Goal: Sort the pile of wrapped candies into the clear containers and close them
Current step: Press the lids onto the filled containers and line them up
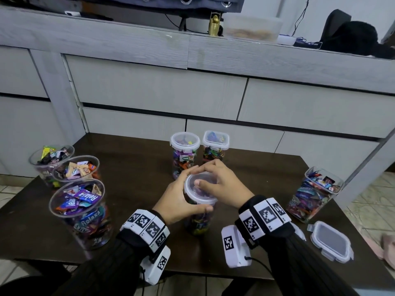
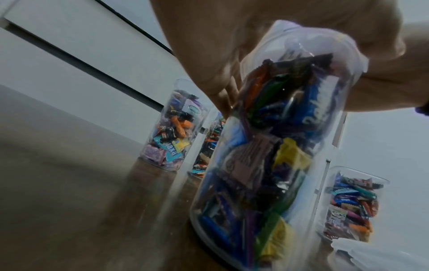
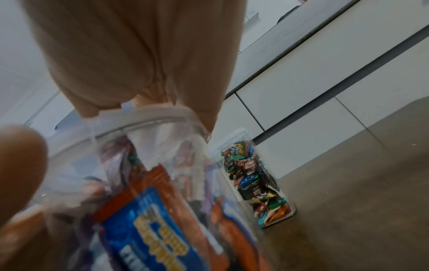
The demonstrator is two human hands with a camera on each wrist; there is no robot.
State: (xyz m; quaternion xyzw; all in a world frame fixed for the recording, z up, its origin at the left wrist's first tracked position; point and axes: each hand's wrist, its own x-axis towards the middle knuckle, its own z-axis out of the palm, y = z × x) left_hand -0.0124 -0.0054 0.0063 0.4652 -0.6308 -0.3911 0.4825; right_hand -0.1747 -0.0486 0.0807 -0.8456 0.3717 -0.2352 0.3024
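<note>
Clear plastic, packed with bright wrapped candies, makes up the round container (image 1: 199, 218) standing near the middle of the dark wooden table (image 1: 136, 165), and both hands are closed around its top. A round translucent lid (image 1: 199, 188) sits on its mouth. The left hand (image 1: 179, 197) curls around the rim from the left, its thumb lying along the near edge of the lid and its fingers wrapped round the far side. The right hand (image 1: 222, 182) grasps the lid from the right, thumb pressed on the lid's top and fingers bent over the far rim, where they meet the left fingertips. The left wrist view shows the same jar (image 2: 267, 146) from low down, with the palm over its top. Just beyond the hands stand two closed jars side by side: a round lidded jar (image 1: 184, 153) on the left and a square lidded jar (image 1: 215, 147) on the right. At the far left edge of the table three open round containers (image 1: 82, 212) hold candies and stand close together in a row running from near to far. Well to the right stands an open square container (image 1: 314, 193), also filled, and nearer than it a loose square lid (image 1: 331, 241) with clip flaps lies flat by the table's right edge. Behind the table runs a pale grey cabinet (image 1: 162, 90) with drawers.
</note>
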